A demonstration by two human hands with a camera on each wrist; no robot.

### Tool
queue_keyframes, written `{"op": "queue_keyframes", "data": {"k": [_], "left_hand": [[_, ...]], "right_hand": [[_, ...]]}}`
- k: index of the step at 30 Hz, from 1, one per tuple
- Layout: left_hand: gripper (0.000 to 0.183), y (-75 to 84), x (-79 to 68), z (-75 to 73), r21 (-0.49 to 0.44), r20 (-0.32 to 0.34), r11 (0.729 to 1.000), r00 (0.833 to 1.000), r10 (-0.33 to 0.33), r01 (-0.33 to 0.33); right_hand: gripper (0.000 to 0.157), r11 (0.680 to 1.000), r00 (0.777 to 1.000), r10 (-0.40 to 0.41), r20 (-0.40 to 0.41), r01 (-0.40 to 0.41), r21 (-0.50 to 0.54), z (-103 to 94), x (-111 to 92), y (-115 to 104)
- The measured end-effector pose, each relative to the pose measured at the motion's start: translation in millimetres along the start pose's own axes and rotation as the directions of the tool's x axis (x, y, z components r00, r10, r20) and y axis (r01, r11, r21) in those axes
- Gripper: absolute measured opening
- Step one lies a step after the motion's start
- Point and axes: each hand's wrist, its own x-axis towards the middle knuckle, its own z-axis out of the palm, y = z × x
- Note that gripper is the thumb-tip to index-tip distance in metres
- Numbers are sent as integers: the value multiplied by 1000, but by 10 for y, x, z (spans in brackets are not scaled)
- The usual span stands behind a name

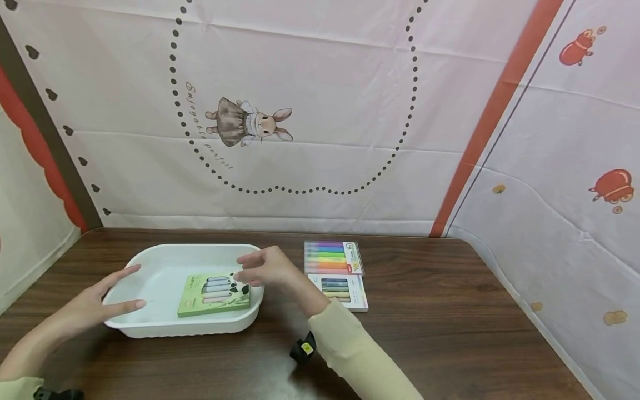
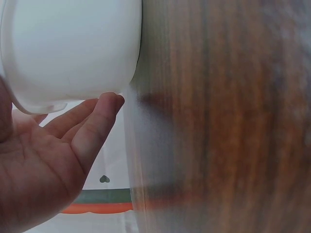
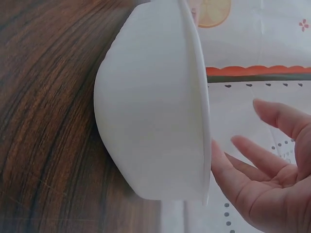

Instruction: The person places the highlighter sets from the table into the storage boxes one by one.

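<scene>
The green box point(image 1: 207, 304) lies in the white tub point(image 1: 160, 289) on the worktop point(image 1: 430, 344). The left hand point(image 1: 87, 304) touches one end, fingers spread. The right hand point(image 1: 272, 268) is over the other end, fingers apart.

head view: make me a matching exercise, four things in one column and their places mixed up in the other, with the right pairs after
Things
1. green box
2. left hand
3. pack of rainbow-coloured pens
4. right hand

Places
A. over the right-hand rim of the white tub
B. inside the tub
C. on the brown table, to the right of the tub
D. at the left end of the tub

Pairs
1-B, 2-D, 3-C, 4-A
</scene>
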Motion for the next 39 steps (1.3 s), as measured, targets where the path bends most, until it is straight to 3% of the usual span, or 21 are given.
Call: {"op": "queue_keyframes", "data": {"k": [11, 34, 39], "left_hand": [[82, 15, 0, 1, 17, 2, 1000, 1000, -8, 8], [81, 25, -14, 15, 14, -8, 1000, 1000, 2, -2], [81, 17, -18, 18, 9, -16, 1000, 1000, 20, -20]], "right_hand": [[31, 996, 1000, 12, 3, -12, 88, -84, -47, 9], [37, 996, 998, -65, 19, 64, 62, -260, -160, 75], [39, 997, 999, -47, 25, 46, 56, -321, -198, 84]]}}
